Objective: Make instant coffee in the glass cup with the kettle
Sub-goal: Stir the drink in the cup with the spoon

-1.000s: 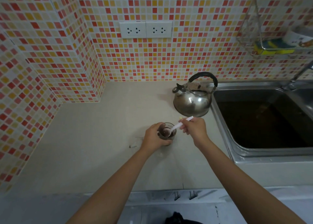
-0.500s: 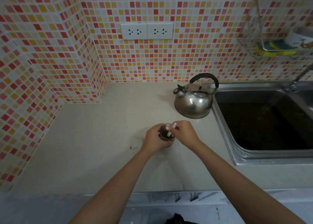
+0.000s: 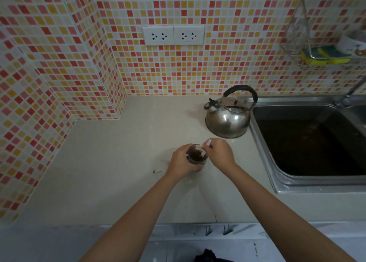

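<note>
The glass cup [image 3: 196, 156] stands on the beige counter [image 3: 118, 162] and holds dark brown coffee. My left hand [image 3: 181, 160] wraps around its left side. My right hand [image 3: 218, 152] pinches a white spoon [image 3: 206, 145] whose bowl end dips steeply into the coffee. The steel kettle [image 3: 227, 119] with a black handle sits behind the cup, beside the sink, with its spout pointing left.
A steel sink [image 3: 263, 142] with a dark basin lies to the right, its tap [image 3: 350, 93] at the back corner. A torn clear sachet [image 3: 160, 165] lies left of the cup. A wire rack [image 3: 326, 43] with sponges hangs on the tiled wall. Two wall sockets [image 3: 173, 35] sit above.
My right hand moved in over the cup and tipped the spoon from a shallow slant to nearly upright in the coffee. My left hand stayed on the cup.
</note>
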Motion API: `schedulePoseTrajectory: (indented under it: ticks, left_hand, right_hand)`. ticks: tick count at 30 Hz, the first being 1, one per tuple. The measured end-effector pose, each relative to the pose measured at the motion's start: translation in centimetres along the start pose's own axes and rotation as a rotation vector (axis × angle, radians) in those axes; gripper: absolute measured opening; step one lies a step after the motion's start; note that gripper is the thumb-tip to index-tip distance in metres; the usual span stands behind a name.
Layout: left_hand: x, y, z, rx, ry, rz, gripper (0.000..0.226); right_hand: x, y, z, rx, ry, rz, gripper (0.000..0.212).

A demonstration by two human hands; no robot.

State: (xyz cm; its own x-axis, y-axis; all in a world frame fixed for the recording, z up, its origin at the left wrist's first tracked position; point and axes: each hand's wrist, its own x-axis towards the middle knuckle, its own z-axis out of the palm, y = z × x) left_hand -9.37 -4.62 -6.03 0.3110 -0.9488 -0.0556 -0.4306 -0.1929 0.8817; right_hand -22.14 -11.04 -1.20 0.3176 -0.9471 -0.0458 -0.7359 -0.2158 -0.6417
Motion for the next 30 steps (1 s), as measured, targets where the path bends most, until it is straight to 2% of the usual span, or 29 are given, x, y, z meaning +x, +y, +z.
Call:
schedulePoseTrajectory:
  ticks: [4, 8, 13, 17, 20, 24, 30]
  left_hand:
    - [0.0, -0.1, -0.1, -0.008, -0.008, 0.015, 0.064]
    - [0.1, 0.0, 0.0, 0.005, -0.003, -0.01, 0.065]
    - [0.1, -0.1, -0.1, -0.013, -0.017, 0.013, 0.061]
    - [0.1, 0.1, -0.1, 0.003, -0.024, -0.013, 0.064]
    - [0.0, 0.1, -0.2, 0.002, -0.025, -0.003, 0.062]
    - [0.0, 0.0, -0.2, 0.002, -0.026, -0.002, 0.059]
    - [0.2, -0.2, 0.0, 0.011, -0.021, -0.002, 0.063]
  right_hand:
    - [-0.4, -0.4, 0.6, 0.096, -0.014, -0.015, 0.025]
    - [-0.4, 0.0, 0.1, -0.005, 0.027, -0.008, 0.022]
    - [-0.5, -0.6, 0.8, 0.103, -0.007, -0.023, 0.028]
    - [-0.6, -0.5, 0.3, -0.06, 0.015, -0.095, 0.028]
    - [-0.6, -0.4, 0.3, -0.107, 0.018, -0.056, 0.023]
    - [-0.9, -1.0, 0.9, 0.105, 0.073, -0.017, 0.027]
    - [-0.7, -0.6, 0.5, -0.122, 0.08, -0.074, 0.024]
